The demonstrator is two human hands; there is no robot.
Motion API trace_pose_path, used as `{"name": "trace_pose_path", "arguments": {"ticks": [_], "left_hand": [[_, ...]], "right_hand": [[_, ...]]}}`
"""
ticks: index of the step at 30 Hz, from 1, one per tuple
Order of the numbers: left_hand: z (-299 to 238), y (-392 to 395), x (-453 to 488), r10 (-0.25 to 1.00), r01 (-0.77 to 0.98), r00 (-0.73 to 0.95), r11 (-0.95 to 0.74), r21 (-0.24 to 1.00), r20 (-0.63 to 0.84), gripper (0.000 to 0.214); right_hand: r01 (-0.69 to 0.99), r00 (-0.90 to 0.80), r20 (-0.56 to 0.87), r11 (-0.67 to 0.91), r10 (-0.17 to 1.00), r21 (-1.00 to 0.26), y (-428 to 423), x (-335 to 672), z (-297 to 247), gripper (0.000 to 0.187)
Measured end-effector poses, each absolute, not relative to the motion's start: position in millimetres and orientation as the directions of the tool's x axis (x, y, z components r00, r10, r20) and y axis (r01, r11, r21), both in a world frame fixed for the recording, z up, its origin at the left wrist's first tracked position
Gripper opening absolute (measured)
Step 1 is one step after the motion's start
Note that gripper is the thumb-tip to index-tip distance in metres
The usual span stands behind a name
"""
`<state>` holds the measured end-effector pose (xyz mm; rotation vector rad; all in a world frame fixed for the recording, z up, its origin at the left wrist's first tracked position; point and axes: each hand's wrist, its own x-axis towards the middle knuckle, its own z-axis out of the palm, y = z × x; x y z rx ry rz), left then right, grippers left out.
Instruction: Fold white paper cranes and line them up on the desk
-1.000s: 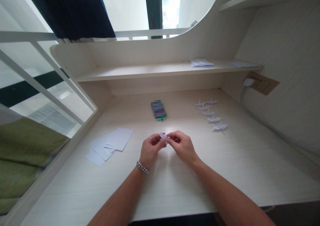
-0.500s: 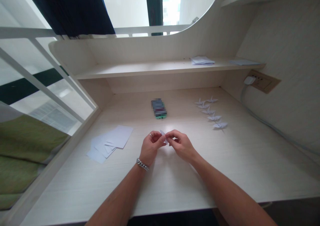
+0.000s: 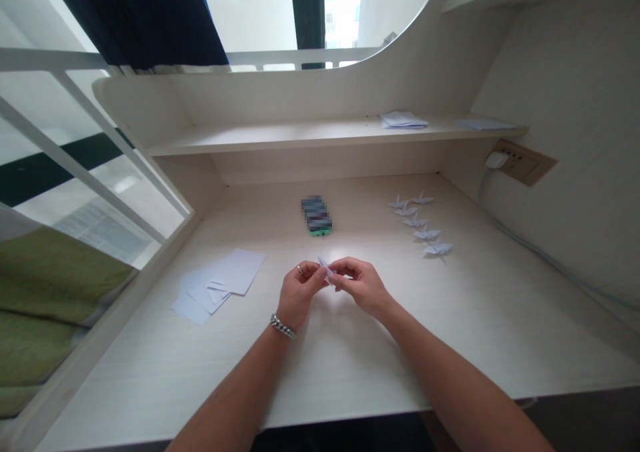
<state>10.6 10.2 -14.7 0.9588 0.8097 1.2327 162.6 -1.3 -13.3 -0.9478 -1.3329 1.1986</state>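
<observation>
A small folded white paper (image 3: pixel 323 264) is pinched between both my hands above the middle of the desk. My left hand (image 3: pixel 301 291), with a ring and a chain bracelet at the wrist, grips its left side between thumb and fingers. On its right side, the thumb and fingertips of my right hand (image 3: pixel 361 284) close on it. Fingers cover most of the paper, so its full shape is hidden. Several folded paper cranes (image 3: pixel 427 235) stand in a loose line at the right. Loose white paper sheets (image 3: pixel 241 272) lie overlapping to the left of my hands.
A phone-like object (image 3: pixel 317 216), blurred out, lies beyond my hands. Folded papers (image 3: pixel 403 120) rest on the shelf (image 3: pixel 280 139) above the desk (image 3: pixel 320 365). A cable (image 3: pixel 530 249) runs down the right wall from a socket (image 3: pixel 524 162). Bars (image 3: pixel 100 179) border the left side.
The fingertips of my right hand have shifted slightly left and closer against the folded paper, the thumb now lower along it. My left hand keeps its pinch.
</observation>
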Motion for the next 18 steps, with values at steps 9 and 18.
{"name": "trace_pose_path", "arguments": {"ticks": [9, 18], "left_hand": [[-17.2, 10.2, 12.1, 0.997, -0.279, 0.074, 0.003, 0.960, 0.018, 0.024], [-14.2, 5.9, 16.0, 0.987, -0.141, 0.115, -0.094, 0.986, 0.110, 0.028]], "right_hand": [[-0.126, -0.045, 0.142, 0.136, 0.989, -0.983, 2.0, 161.3, -16.1, 0.021], [-0.092, 0.037, 0.165, 0.168, 0.986, -0.981, 2.2, 161.3, -17.0, 0.025]]}}
